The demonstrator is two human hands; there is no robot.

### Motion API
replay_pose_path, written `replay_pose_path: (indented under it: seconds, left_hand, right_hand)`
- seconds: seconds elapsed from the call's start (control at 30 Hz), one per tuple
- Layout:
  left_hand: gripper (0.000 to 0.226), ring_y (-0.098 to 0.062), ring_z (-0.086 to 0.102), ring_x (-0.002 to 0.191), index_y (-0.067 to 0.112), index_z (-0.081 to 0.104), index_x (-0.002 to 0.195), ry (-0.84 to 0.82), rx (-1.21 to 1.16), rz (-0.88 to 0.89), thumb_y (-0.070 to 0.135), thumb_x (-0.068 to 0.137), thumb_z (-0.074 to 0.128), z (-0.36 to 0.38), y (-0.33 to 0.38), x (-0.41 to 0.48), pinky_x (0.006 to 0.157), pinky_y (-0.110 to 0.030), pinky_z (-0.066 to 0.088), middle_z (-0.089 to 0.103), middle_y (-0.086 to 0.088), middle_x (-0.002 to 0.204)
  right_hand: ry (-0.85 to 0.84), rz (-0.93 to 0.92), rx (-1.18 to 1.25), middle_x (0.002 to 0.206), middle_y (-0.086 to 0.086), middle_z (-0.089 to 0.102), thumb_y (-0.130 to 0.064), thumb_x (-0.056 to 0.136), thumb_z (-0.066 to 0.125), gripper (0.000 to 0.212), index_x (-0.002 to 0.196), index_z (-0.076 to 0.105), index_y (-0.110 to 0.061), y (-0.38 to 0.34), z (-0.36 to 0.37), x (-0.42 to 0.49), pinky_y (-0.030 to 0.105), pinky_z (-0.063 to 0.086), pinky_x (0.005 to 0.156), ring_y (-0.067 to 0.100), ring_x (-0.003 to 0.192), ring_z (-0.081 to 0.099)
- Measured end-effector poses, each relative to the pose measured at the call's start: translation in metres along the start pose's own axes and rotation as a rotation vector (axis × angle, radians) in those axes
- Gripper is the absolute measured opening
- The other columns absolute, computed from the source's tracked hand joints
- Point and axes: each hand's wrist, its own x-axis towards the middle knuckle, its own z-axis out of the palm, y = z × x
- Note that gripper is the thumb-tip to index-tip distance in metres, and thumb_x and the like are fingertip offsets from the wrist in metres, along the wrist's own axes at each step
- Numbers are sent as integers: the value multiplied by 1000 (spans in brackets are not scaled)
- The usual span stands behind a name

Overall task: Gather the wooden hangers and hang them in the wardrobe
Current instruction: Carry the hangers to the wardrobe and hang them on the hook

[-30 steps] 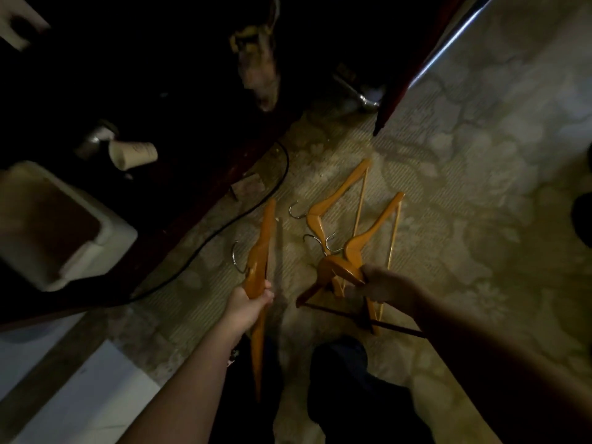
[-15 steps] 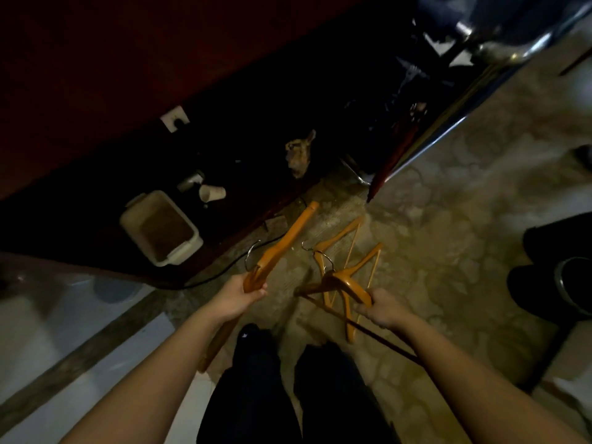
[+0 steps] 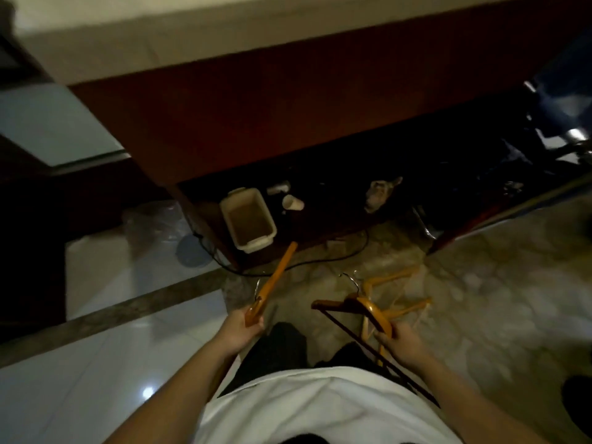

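Wooden hangers, gathering step near done: at lower centre our left hand (image 3: pixel 242 325) is closed on one orange hanger (image 3: pixel 275 278), our right hand (image 3: pixel 400 344) on a bunch of hangers (image 3: pixel 374 310); next, we judge, carrying them to the wardrobe rail.

Both bare forearms stretched forward and down, apart from each other. Left hand (image 3: pixel 242 326) closed in a fist around one hanger (image 3: pixel 275 280), knuckles up. Right hand (image 3: pixel 404 342) closed too, fingers (image 3: pixel 382 339) wrapped around a bunch of hangers (image 3: pixel 373 310), wrist slightly bent inward.
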Motion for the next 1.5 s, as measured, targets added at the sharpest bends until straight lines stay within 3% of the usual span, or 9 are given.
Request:
replay_pose_path:
  seconds: [0.27,0.47,0.63,0.83,1.03,1.13,1.2,1.37,1.5]
  left_hand:
    - [18,-26,60,78,18,57,72,219,-201,-185,10,88,57,-16,-51,-27,84,-41,51,61,-6,74]
    - [8,-34,63,83,10,60,82,403,-438,-342,10,89,55,6,-72,-50,86,-46,51,62,-14,81]
    - [14,-32,63,82,14,59,74,609,-676,-466,5,86,58,40,-56,-71,88,-47,52,63,-11,76]
    - [15,-23,62,81,17,61,75,795,-971,-611,6,85,60,97,-25,-91,84,-35,48,64,-5,78]
    - [10,-23,61,89,17,60,86,890,-1114,-707,7,86,59,159,-8,-115,89,-37,47,63,-7,87]
    - [22,-11,57,79,24,53,79,912,-1231,-744,5,86,57,184,-1,-125,76,-27,45,58,0,83]
    - [20,-11,55,78,24,51,79,936,-1302,-778,6,87,56,199,-2,-129,65,-20,41,57,2,82]
    - [16,-15,58,79,19,55,79,1015,-1435,-831,5,86,58,217,-19,-141,62,-19,40,58,-1,82]
    - [13,-14,58,78,17,56,79,1030,-1497,-818,6,86,58,225,-42,-149,66,-22,44,60,-3,82]
  right_hand:
    - [-164,-143,-253,83,3,57,-24,89,58,14,79,48,-25,-77,8,46,28,40,71,19,80,55]
    - [-227,-291,-460,62,-5,47,-26,90,57,31,64,39,-27,-125,3,88,27,36,57,15,62,49]
    - [-337,-446,-646,61,-3,48,-28,86,61,32,62,41,-23,-156,-5,121,29,39,63,21,66,51]
    - [-619,-383,-604,58,4,48,-21,90,58,19,76,52,-10,-188,-9,139,22,37,41,15,47,44]
    - [-759,-430,-811,62,4,51,-25,90,57,22,73,52,-12,-199,12,144,26,38,54,17,55,47]
    - [-784,-469,-919,66,4,52,-26,91,56,25,69,51,-14,-199,28,138,27,41,61,18,62,50]
    - [-776,-480,-974,71,6,52,-26,91,55,20,78,55,-11,-199,42,133,29,42,65,19,65,49]
    - [-816,-485,-1101,88,18,59,-26,93,51,28,104,60,-2,-209,81,108,32,44,68,29,81,59]
    - [-846,-532,-1187,79,5,53,-28,94,50,27,109,57,-7,-218,122,81,26,40,61,17,72,50]
